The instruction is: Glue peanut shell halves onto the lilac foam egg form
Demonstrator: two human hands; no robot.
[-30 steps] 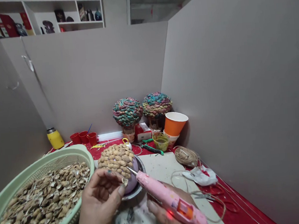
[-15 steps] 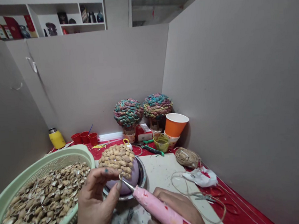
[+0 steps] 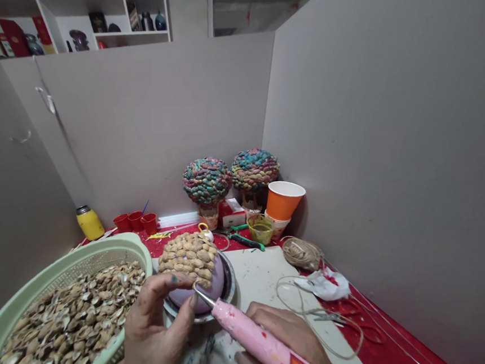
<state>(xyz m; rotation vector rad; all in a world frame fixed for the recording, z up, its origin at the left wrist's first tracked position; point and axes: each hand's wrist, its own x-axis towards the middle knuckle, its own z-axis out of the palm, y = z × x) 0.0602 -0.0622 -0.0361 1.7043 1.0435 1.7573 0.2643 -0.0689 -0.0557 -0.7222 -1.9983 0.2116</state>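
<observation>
My right hand (image 3: 285, 331) is wrapped round a pink hot glue gun (image 3: 256, 334), whose metal nozzle points up and left. The nozzle's tip meets a small peanut shell (image 3: 194, 286), which my left hand (image 3: 155, 325) pinches between thumb and forefinger. Just behind the fingers sits a purple dome (image 3: 217, 277), its top and left covered with rows of peanut shells (image 3: 189, 254) and its lower right bare. The dome rests in a dark-and-white round dish (image 3: 232, 293). To the left stands a pale green basket (image 3: 140, 245) full of loose half shells (image 3: 76, 315).
Two balls of coloured shells (image 3: 207, 180) on stems stand at the back beside an orange paper cup (image 3: 284, 201). Green-handled pliers (image 3: 248, 241), a yellowish cup (image 3: 261, 230), a twine coil (image 3: 302, 253) and scissors (image 3: 328, 317) lie to the right. Red cups (image 3: 135, 221) and a yellow bottle (image 3: 90, 222) are back left.
The view has shifted slightly, so most things appear a little higher and further left. My hands keep the same hold, with the nozzle still at the shell.
</observation>
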